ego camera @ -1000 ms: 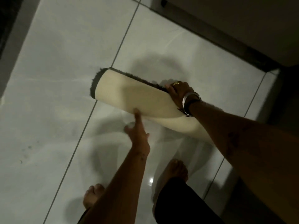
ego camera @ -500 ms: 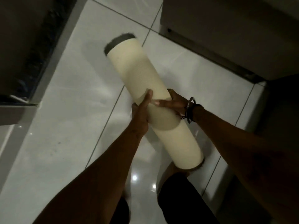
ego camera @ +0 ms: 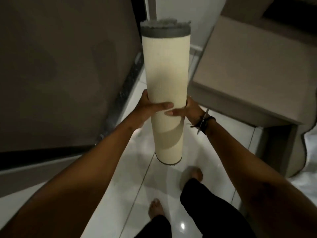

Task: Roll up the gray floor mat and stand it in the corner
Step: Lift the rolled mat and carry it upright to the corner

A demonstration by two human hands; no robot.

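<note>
Mat roll (ego camera: 166, 79) now upright, lifted off floor.
Left hand (ego camera: 147, 107) and right hand (ego camera: 188, 110) clasp it; corner placement remains.

Between the left hand (ego camera: 145, 109) and the right hand (ego camera: 187, 109) the rolled mat (ego camera: 166, 83) shows a matt, cream backing with a fine, pebbled, rubbery-looking grain. At its far end above the hands, fuzzy gray pile and a smooth gray cloth edge band stick out. On the wrist just behind the right hand sit a shiny metal bangle (ego camera: 203, 120) and a dark matt band. Below the hands the floor tiles (ego camera: 130, 186) are glossy, pale and mirror-smooth.
</note>
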